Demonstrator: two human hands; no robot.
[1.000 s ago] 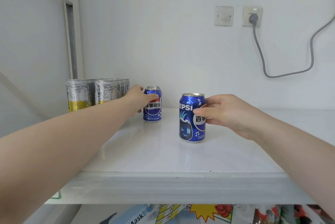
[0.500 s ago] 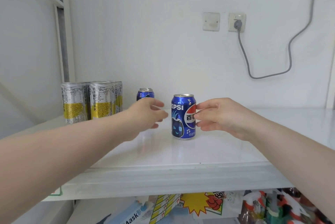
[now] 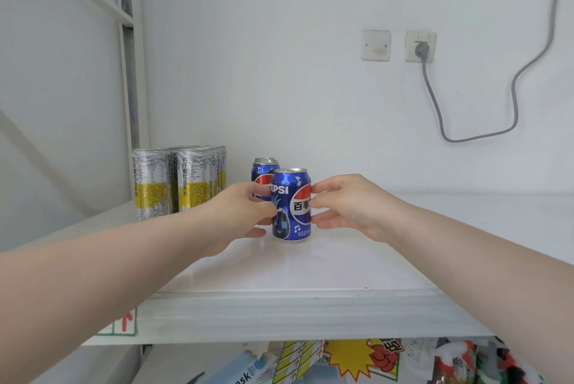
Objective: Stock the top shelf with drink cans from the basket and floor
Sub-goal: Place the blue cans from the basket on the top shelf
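Observation:
A blue Pepsi can (image 3: 291,205) stands upright on the white top shelf (image 3: 295,306), near its middle. My right hand (image 3: 344,206) presses thumb and fingertips on the can's right side. My left hand (image 3: 239,216) holds the can's left side and covers the first letter of its logo. Right behind it, partly hidden, stand more blue Pepsi cans (image 3: 264,170). Their number is unclear. Several tall silver-and-yellow cans (image 3: 174,181) are grouped at the shelf's back left.
The white back wall carries a switch plate (image 3: 375,45) and a socket (image 3: 420,46) with a grey cable (image 3: 514,98) hanging in a loop. A shelf upright (image 3: 132,79) rises at the left. Coloured packets (image 3: 357,358) lie under the shelf.
My left hand let go of the rear Pepsi can and came over to the front can's left side. My right hand slid the front can back and left, close to the rear cans.

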